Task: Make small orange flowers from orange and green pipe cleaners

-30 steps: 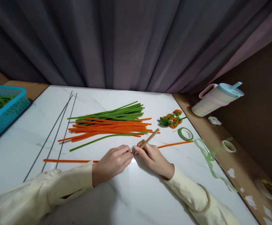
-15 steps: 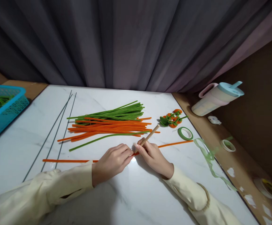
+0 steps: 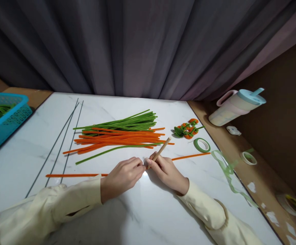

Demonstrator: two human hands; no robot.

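Observation:
My right hand (image 3: 167,172) is closed round a thin wooden stick (image 3: 163,148), which tilts up and away to the right. My left hand (image 3: 125,177) is pinched shut on an orange pipe cleaner (image 3: 74,175), its fingertips right beside the right hand's. One orange length runs out left from under the left hand, another goes right from behind the right hand. The grip hides whether they join at the stick. Beyond the hands lie a loose green pipe cleaner (image 3: 99,153), a pile of orange pipe cleaners (image 3: 119,137) and a green bundle (image 3: 127,123).
Dark thin rods (image 3: 58,146) lie at left near a blue basket (image 3: 7,126). At right are an orange-and-green pipe cleaner piece (image 3: 188,129), a green tape roll (image 3: 208,147), a loose green strip (image 3: 231,180) and a tumbler (image 3: 229,110). A curtain (image 3: 137,47) hangs behind.
The wooden stick's upper end has shifted slightly left and down. Orange that showed between my fingertips is now hidden. Both hands stay in nearly the same place.

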